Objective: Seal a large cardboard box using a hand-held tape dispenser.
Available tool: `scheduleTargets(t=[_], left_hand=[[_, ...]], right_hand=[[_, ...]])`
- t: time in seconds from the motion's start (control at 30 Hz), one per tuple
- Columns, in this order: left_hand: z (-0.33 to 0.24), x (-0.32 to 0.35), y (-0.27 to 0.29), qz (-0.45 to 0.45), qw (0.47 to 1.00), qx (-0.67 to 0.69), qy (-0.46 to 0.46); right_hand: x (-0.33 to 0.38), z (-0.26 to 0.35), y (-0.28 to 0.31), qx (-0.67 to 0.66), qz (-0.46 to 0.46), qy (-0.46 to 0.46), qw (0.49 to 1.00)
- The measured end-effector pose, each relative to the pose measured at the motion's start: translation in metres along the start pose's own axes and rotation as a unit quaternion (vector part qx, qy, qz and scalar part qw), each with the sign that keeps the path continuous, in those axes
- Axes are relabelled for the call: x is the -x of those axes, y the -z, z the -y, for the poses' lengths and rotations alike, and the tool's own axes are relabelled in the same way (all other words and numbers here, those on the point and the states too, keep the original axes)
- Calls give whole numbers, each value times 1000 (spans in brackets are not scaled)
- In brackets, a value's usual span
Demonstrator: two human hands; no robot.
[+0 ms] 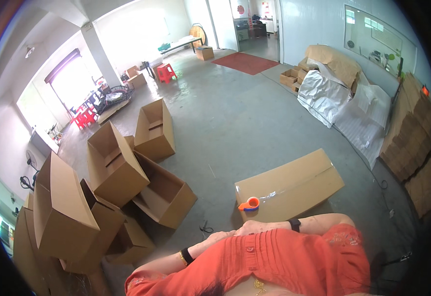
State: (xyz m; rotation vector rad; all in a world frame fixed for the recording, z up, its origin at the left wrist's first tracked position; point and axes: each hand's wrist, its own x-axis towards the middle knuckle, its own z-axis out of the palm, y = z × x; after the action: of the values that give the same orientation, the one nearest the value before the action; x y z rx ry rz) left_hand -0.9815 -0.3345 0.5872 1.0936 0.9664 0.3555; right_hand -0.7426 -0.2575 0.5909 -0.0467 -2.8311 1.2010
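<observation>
My left hand (219,236) and my right hand (255,228) meet close against my orange shirt (274,256), touching each other just above its edge. Their fingers are partly hidden and nothing shows in either hand. A black band sits on each wrist, with a gold bracelet on the left as well. Just beyond my right hand, an orange and blue tape dispenser (249,203) rests on the near left corner of a closed cardboard box (294,182). Clear tape runs along the box's top seam.
Several open cardboard boxes (161,192) lie heaped on the grey floor at the left. Flattened cartons (410,138) and silver-white sheeting (324,96) lean along the right wall. Red stools (165,72) and a red mat (245,62) are far back.
</observation>
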Motion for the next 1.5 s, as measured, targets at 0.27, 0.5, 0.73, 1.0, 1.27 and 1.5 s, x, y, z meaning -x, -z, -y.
scheduleTargets(t=[0.27, 0.5, 0.73, 1.0, 1.27, 1.5], left_hand=[[25, -26, -10, -39, 998, 40, 9], [-22, -3, -22, 59, 996, -67, 4], [-39, -14, -7, 30, 977, -213, -7], [-184, 5, 16, -75, 931, -218, -282], [-264, 60, 69, 349, 689, -250, -583], [-312, 33, 130, 385, 654, -160, -631]], right_hand=[[11, -9, -2, -87, 6, 19, 996], [28, 20, 24, -76, -6, -37, 996], [63, 97, 135, 38, -307, 52, 949], [80, 182, 148, 209, -481, 80, 848], [43, 241, 175, 412, -444, 113, 788], [23, 220, 148, 530, -464, 330, 629]])
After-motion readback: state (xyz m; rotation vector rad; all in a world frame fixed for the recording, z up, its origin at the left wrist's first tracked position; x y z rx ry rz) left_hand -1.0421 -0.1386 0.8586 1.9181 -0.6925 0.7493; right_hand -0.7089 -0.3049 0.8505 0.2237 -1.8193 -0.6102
